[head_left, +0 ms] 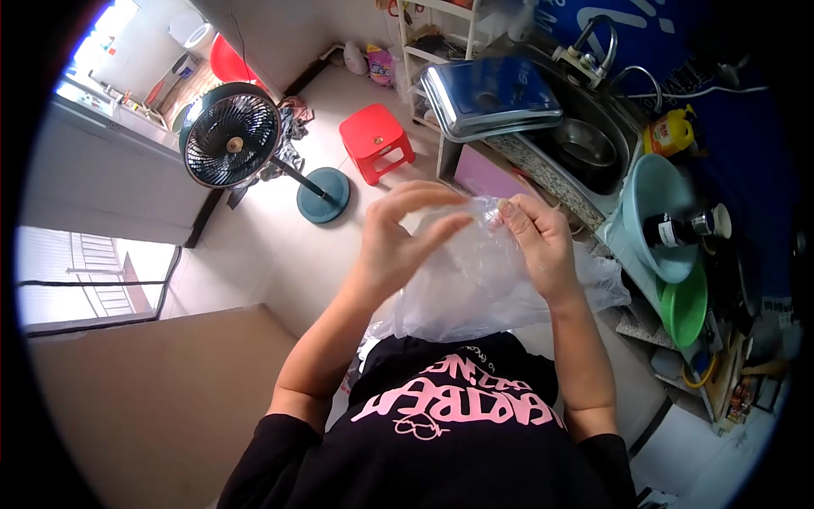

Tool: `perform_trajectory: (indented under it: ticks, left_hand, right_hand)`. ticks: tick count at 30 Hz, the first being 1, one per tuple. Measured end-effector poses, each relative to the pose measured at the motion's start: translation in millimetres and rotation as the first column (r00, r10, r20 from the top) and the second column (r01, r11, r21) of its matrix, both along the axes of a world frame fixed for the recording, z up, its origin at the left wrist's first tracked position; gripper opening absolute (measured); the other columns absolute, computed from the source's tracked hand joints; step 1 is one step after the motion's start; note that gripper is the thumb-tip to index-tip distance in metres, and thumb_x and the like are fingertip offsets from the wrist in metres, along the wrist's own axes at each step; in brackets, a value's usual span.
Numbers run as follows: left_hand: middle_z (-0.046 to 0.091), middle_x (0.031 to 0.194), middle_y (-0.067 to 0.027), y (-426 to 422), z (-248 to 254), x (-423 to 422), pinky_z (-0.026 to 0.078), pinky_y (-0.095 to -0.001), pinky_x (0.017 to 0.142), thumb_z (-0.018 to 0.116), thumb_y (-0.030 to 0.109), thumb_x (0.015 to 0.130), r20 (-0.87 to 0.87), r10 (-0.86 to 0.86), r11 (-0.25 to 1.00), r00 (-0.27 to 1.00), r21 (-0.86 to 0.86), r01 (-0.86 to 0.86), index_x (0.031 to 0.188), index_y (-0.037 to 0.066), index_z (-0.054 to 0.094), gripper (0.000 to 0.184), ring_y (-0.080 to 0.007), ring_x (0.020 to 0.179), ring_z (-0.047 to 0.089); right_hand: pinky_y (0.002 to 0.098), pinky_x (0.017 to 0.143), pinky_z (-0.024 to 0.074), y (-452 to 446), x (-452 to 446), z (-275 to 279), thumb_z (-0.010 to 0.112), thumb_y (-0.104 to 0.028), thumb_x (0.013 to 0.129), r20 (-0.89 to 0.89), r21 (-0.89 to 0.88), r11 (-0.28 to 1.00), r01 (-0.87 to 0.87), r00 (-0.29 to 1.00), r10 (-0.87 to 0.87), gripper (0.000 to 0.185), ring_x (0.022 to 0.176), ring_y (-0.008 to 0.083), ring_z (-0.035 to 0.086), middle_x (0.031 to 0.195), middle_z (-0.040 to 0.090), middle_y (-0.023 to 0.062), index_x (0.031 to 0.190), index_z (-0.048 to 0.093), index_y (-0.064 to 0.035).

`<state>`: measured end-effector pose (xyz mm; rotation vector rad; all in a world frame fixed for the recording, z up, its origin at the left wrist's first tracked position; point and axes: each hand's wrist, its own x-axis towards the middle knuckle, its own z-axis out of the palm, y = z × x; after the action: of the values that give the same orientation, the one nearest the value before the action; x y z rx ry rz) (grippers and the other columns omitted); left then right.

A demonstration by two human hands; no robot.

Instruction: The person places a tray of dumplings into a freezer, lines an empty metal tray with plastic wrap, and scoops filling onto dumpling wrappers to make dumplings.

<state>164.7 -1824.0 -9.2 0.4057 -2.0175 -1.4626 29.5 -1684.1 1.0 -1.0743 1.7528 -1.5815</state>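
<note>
A clear, crinkled plastic bag (462, 288) hangs in front of my black shirt, its gathered top between my two hands. My right hand (543, 242) pinches that top between thumb and fingers; a small patch of pinkish red shows through the plastic by the thumb. My left hand (394, 237) is at the left of the bag's top, thumb and fingers curved with a small gap between the tips. Those tips are right beside the plastic, and whether they touch it I cannot tell. The bag's lower part spreads out towards the right, below my right wrist.
A red stool (373, 140) and a standing fan (233, 140) with a round green base are on the tiled floor ahead. To the right, a counter holds a sink (593, 119), a shiny metal tray (492, 97), a light blue basin (657, 216) and a green basin (685, 301).
</note>
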Motion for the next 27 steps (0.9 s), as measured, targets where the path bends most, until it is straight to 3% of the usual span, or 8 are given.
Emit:
perform_trajectory:
  ticks: [4,9,12,16,18,20,24,27]
  left_hand:
    - [0.065,0.08,-0.0125,7,3,-6,0.047,-0.032,0.07,0.065,0.002,0.076,0.036,0.129,0.963,0.991,-0.242,-0.116,0.079,0.0,0.064,0.004,-0.024,0.077,0.061]
    - [0.056,0.067,-0.0121,0,-10,-9,0.042,-0.0301,0.058,0.054,0.006,0.088,-0.083,0.291,0.945,0.953,0.179,-0.273,0.091,0.0,0.048,0.009,-0.0216,0.059,0.052]
    - [0.051,0.062,-0.0129,-12,10,-7,0.038,-0.0305,0.053,0.051,0.006,0.09,0.039,0.439,0.87,0.898,0.23,-0.436,0.093,0.002,0.044,0.008,-0.02,0.054,0.047]
    - [0.046,0.054,-0.0148,-30,-2,-15,0.038,-0.0324,0.047,0.049,0.004,0.09,-0.23,0.493,0.741,0.839,-0.395,-0.544,0.092,0.005,0.045,0.004,-0.0203,0.045,0.046]
    - [0.047,0.049,-0.011,-36,-4,-14,0.038,-0.0343,0.045,0.052,0.007,0.09,-0.263,0.462,0.761,0.847,-0.374,-0.53,0.095,0.005,0.046,0.008,-0.0191,0.043,0.051]
    - [0.059,0.068,-0.0114,-38,1,-9,0.045,-0.0328,0.055,0.059,0.014,0.087,0.028,0.262,0.939,0.965,0.224,-0.262,0.11,0.005,0.047,0.027,-0.0194,0.064,0.062]
    - [0.06,0.102,-0.0149,-6,-18,-4,0.049,-0.0339,0.076,0.068,0.022,0.081,-0.179,-0.004,0.884,0.984,0.458,0.087,0.126,0.003,0.041,0.057,-0.0225,0.092,0.061]
    - [0.049,0.123,-0.0185,7,-8,13,0.044,-0.0369,0.09,0.075,0.025,0.073,0.078,-0.219,0.852,0.973,0.502,0.152,0.132,-0.001,0.034,0.076,-0.0269,0.107,0.054]
  right_hand:
    - [0.0238,0.046,0.027,-1,4,10,0.054,-0.02,0.091,-0.125,0.045,0.999,0.028,0.992,-0.022,0.025,0.05,0.0039,0.034,0.054,0.042,-0.0011,0.077,0.06,-0.0004]
    - [0.0245,0.045,0.0257,4,0,6,0.057,-0.023,0.089,-0.196,0.007,0.999,-0.045,0.979,0.045,0.026,0.049,0.0042,0.033,0.053,0.039,0.0006,0.076,0.059,-0.0004]
    - [0.0252,0.046,0.0272,17,-14,11,0.062,-0.024,0.085,-0.322,0.146,0.981,-0.125,0.932,0.167,0.026,0.048,0.0073,0.034,0.053,0.038,0.0029,0.075,0.057,-0.0004]
    - [0.0301,0.048,0.0331,28,-37,6,0.067,-0.023,0.08,-0.517,0.268,0.959,-0.09,0.826,0.222,0.027,0.047,0.0196,0.04,0.056,0.043,0.0089,0.074,0.054,-0.0005]
    - [0.032,0.049,0.0341,26,-42,7,0.066,-0.023,0.081,-0.587,0.196,0.981,0.0,0.801,0.117,0.027,0.048,0.0228,0.042,0.056,0.044,0.0103,0.074,0.053,-0.0002]
    - [0.034,0.05,0.0351,25,-44,5,0.065,-0.022,0.081,-0.647,0.12,0.988,0.099,0.763,0.002,0.027,0.05,0.0259,0.043,0.057,0.046,0.0117,0.074,0.052,0.0]
    - [0.037,0.051,0.0381,33,-40,-8,0.062,-0.017,0.081,-0.726,0.257,0.912,0.321,0.687,-0.037,0.021,0.055,0.0295,0.052,0.061,0.052,0.0133,0.074,0.051,-0.0011]
    - [0.0382,0.053,0.0405,30,-33,-8,0.061,-0.013,0.079,-0.829,0.193,0.897,0.398,0.555,-0.068,0.012,0.06,0.0315,0.057,0.065,0.057,0.0132,0.075,0.053,-0.0039]
